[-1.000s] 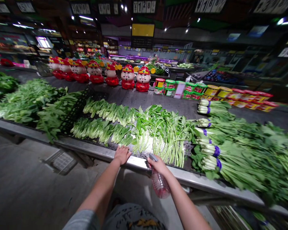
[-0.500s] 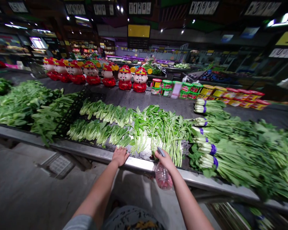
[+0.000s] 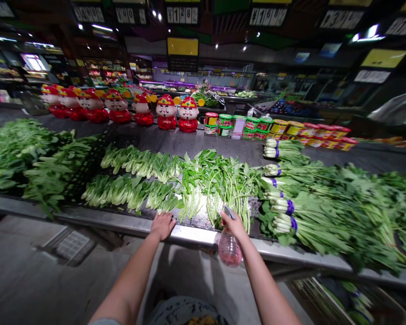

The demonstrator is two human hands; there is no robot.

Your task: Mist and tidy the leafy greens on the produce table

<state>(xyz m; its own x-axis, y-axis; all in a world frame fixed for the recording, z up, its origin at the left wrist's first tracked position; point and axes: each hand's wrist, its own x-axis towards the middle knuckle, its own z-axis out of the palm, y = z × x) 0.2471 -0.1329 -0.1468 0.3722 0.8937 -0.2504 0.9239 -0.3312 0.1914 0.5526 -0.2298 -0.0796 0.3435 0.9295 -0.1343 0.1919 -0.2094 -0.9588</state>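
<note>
My left hand [image 3: 163,225] rests on the metal front edge of the stand, fingers spread, just below the bok choy [image 3: 127,193]. My right hand [image 3: 234,222] is wrapped round the neck of a clear spray bottle [image 3: 230,251] with a grey head and pinkish bottom. The bottle hangs in front of the metal rim [image 3: 196,233]. Beyond my right hand lie loose leafy greens with long stems [image 3: 219,174] on a perforated metal tray [image 3: 196,220]. Two rows of bok choy lie to their left.
Bundles of greens tied with purple tape [image 3: 286,223] lie on the right. Leafy greens [image 3: 30,149] fill the left end, beside a black plastic divider [image 3: 84,169]. Behind stand red figurines [image 3: 167,113] and several stacked tubs [image 3: 225,124]. Below right is a crate [image 3: 311,295].
The view has turned slightly right, so the stand appears shifted left. My left hand stays on the rim. My right hand still holds the spray bottle, almost in the same place.
</note>
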